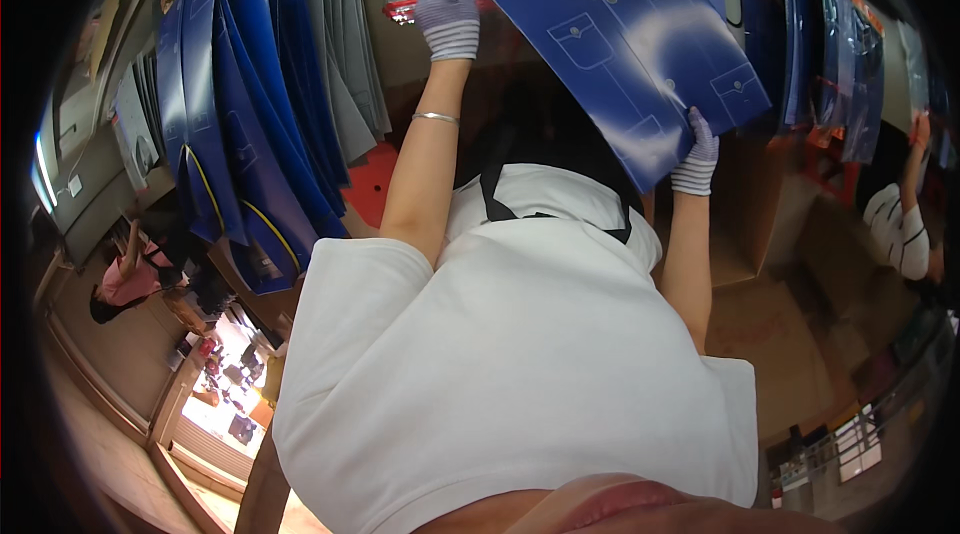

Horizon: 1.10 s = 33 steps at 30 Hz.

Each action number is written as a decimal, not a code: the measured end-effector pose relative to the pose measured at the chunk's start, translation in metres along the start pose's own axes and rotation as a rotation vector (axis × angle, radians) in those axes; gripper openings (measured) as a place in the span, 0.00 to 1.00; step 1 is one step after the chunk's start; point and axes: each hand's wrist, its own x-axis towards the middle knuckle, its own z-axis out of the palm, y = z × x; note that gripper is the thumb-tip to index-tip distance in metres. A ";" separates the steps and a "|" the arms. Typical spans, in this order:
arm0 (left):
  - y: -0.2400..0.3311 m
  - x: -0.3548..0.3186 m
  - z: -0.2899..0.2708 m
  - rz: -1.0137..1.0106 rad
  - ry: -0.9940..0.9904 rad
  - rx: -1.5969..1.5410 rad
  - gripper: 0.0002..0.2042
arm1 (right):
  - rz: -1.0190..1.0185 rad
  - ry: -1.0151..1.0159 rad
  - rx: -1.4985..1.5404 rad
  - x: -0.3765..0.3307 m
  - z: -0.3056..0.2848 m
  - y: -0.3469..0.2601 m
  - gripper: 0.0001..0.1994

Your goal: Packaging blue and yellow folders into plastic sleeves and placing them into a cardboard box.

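A flat, glossy blue paper bag (640,44) with a yellow cord handle and printed pocket outlines is held up at a slant in front of me. My left hand (447,16), in a grey glove with a striped cuff, is closed at the bag's upper left corner; its fingertips are partly hidden. At the lower right edge, my right hand (696,159), gloved the same way, grips the bag between thumb and fingers. Behind my left hand lies clear plastic with a red edge (405,10).
Several more blue paper bags (245,104) hang at the left, beside grey sheets (340,44). Others (800,34) hang at the right. A red surface (370,182) shows low behind my left arm. One person (135,269) is at far left, another (900,219) at far right.
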 end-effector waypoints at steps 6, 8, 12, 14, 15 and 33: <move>0.027 -0.041 0.034 -0.301 -0.162 -0.370 0.10 | 0.010 -0.030 -0.077 -0.002 0.004 0.010 0.17; 0.036 -0.032 0.045 -1.026 -0.261 -1.009 0.15 | 0.209 -0.064 -0.173 0.005 -0.030 0.027 0.19; -0.017 -0.014 0.062 -1.146 -0.392 -0.800 0.07 | 0.925 -0.661 -0.986 0.023 -0.052 0.002 0.18; -0.022 -0.010 0.067 -1.115 -0.392 -0.736 0.06 | 0.703 -0.834 -1.166 0.038 -0.015 -0.048 0.14; -0.023 -0.006 0.068 -1.119 -0.394 -0.742 0.06 | 0.612 -0.649 -1.294 0.060 0.019 -0.063 0.12; -0.034 -0.011 0.006 -0.874 -0.511 -0.493 0.13 | -0.193 -0.216 -0.977 0.162 0.099 -0.030 0.15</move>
